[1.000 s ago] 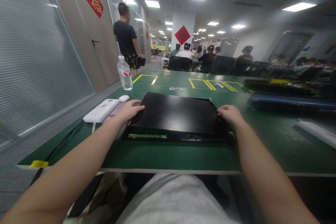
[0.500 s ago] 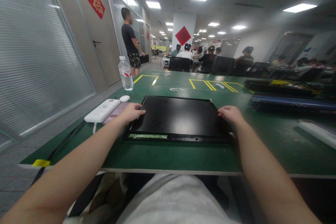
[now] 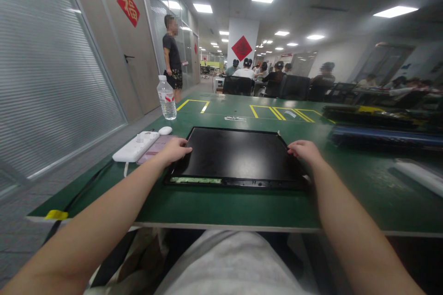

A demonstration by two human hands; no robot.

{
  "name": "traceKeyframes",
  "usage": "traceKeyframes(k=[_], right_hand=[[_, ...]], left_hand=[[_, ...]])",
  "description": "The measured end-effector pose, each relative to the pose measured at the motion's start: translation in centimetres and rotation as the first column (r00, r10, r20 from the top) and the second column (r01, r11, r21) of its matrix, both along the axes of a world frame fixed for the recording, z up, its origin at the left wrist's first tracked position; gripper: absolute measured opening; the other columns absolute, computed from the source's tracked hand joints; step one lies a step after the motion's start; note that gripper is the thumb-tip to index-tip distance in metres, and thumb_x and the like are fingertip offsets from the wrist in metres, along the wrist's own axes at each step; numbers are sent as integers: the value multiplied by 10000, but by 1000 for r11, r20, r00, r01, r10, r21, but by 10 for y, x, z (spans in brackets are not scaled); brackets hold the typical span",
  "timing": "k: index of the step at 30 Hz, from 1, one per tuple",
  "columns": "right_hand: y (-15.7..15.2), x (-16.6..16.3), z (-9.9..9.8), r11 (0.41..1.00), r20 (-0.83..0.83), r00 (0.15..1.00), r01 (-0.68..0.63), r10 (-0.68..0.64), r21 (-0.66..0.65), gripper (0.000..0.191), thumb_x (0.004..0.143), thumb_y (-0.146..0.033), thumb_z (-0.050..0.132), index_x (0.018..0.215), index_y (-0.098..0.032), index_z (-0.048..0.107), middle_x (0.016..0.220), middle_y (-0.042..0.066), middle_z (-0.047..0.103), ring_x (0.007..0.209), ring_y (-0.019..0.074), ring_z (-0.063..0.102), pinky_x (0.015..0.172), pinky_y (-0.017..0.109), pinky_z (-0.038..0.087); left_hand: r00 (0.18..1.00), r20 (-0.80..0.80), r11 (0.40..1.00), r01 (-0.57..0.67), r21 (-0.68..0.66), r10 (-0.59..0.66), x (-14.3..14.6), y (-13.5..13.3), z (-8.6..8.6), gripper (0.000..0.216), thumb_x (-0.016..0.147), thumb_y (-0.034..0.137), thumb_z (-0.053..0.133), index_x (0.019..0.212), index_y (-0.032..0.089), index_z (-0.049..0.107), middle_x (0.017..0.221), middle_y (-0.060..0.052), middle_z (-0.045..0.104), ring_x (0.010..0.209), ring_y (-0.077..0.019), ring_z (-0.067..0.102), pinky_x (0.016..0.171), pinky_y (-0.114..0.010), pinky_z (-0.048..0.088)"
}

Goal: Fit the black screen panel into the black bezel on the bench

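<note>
A flat black screen panel [image 3: 235, 152] lies on the green table [image 3: 221, 207] straight in front of me, seated in a dark frame with a narrow green circuit strip [image 3: 195, 179] along its near edge. My left hand [image 3: 175, 150] curls over the panel's left edge, its fingers on the black surface. On the panel's right edge, near the far corner, my right hand [image 3: 304, 151] grips it in the same way. Both forearms reach over the table's front edge.
A white power strip [image 3: 136, 146], a pink phone [image 3: 155, 144] and a small white object [image 3: 165, 130] lie left of the panel, with a water bottle [image 3: 167, 98] behind. Stacked dark panels [image 3: 380, 136] sit at right. A person [image 3: 172, 53] stands in the aisle; others sit far back.
The panel, raised slightly above its frame a second ago, has come down and now lies flat. Both hands stay on its edges. The standing person has moved farther down the aisle.
</note>
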State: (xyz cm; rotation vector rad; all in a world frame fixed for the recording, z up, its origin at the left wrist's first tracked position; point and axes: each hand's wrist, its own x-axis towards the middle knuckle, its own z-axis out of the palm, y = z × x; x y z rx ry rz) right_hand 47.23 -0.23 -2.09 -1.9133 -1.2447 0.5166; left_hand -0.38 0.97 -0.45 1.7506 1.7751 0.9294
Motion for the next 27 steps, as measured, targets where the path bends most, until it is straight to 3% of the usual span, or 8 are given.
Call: traceKeyframes(k=[5, 17, 27], right_hand=[[1, 1, -1, 1000, -14, 1000, 22, -22, 4, 131, 743, -235, 639, 788, -173, 746, 757, 84, 764, 584, 148, 618, 576, 253, 485], [4, 6, -6, 999, -10, 999, 44, -44, 1, 126, 736, -248, 649, 784, -175, 740, 780, 84, 776, 570, 144, 615, 548, 249, 468], [6, 7, -7, 999, -12, 999, 43, -43, 3, 115, 724, -258, 674, 774, -180, 741, 775, 81, 776, 592, 152, 629, 558, 244, 481]], left_hand=[[992, -124, 999, 41, 35, -37, -2, 2, -3, 96, 640, 268, 749, 670, 227, 668, 890, -93, 739, 997, -338, 687, 920, -377, 530], [952, -301, 998, 63, 28, -52, -5, 9, -7, 219, 727, 336, 704, 888, 204, 773, 1138, -145, 757, 1175, -352, 650, 1049, -380, 482], [951, -305, 998, 59, 26, -48, -2, 8, -6, 258, 692, 355, 741, 906, 216, 781, 1101, -128, 763, 1197, -358, 635, 1065, -380, 474]])
